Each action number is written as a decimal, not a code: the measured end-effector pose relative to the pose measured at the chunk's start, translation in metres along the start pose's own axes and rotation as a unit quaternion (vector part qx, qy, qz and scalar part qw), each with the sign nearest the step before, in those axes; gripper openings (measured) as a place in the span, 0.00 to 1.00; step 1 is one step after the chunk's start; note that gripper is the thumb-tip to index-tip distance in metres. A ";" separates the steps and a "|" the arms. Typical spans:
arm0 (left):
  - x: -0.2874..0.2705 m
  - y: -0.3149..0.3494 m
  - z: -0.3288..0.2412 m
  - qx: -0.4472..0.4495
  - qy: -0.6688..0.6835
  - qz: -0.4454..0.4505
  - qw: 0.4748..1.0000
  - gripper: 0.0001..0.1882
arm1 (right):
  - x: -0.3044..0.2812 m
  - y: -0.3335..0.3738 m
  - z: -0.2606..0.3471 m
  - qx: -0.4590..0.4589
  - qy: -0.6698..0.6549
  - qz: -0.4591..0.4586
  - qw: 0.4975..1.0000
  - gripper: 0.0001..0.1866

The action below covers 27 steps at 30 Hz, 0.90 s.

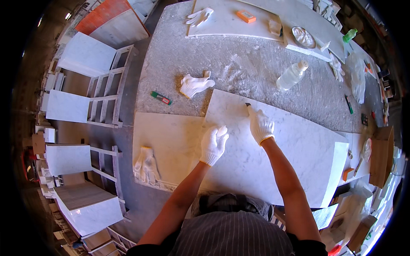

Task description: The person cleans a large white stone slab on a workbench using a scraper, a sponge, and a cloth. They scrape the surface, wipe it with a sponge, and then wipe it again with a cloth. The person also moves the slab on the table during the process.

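Observation:
My right hand (261, 125), in a white knit glove with a yellow cuff, is closed on a small dark-tipped scraper (248, 104). The scraper's tip points away from me, over a white veined marble slab (273, 162). My left hand (214, 146), gloved the same way, is near the slab's left edge with its fingers curled in. Whatever it may hold is hidden. A loose white glove (196, 84) lies just beyond the slab's far left corner, and a green and red marker-like tube (161, 97) is left of that glove.
Another slab (168, 128) lies at left, with a pair of gloves (146, 165) on it. A clear bottle (292, 76) stands on the dusty grey table (239, 55). Farther back are an orange box (246, 16) and a metal bowl (303, 37). Racks with stacked slabs (70, 106) stand left.

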<state>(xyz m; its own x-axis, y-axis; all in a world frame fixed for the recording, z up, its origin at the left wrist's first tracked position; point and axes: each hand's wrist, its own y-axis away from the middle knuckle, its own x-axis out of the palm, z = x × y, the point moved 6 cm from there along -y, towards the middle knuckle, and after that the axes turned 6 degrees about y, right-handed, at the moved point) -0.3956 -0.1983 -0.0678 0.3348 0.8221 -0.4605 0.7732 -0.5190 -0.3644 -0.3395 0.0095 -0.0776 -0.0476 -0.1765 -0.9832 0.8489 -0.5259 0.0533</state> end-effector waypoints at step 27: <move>0.007 0.019 -0.004 -0.018 -0.144 0.004 0.989 0.19 | 0.010 0.121 -0.021 0.055 -0.233 -0.071 0.968 0.25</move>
<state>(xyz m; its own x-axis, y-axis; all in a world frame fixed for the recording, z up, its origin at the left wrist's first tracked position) -0.3759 -0.2012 -0.0749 0.1777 0.7143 -0.6768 0.7920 -0.5120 -0.3324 -0.2258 -0.0384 -0.0850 -0.4143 -0.4385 -0.7975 0.7561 -0.6536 -0.0334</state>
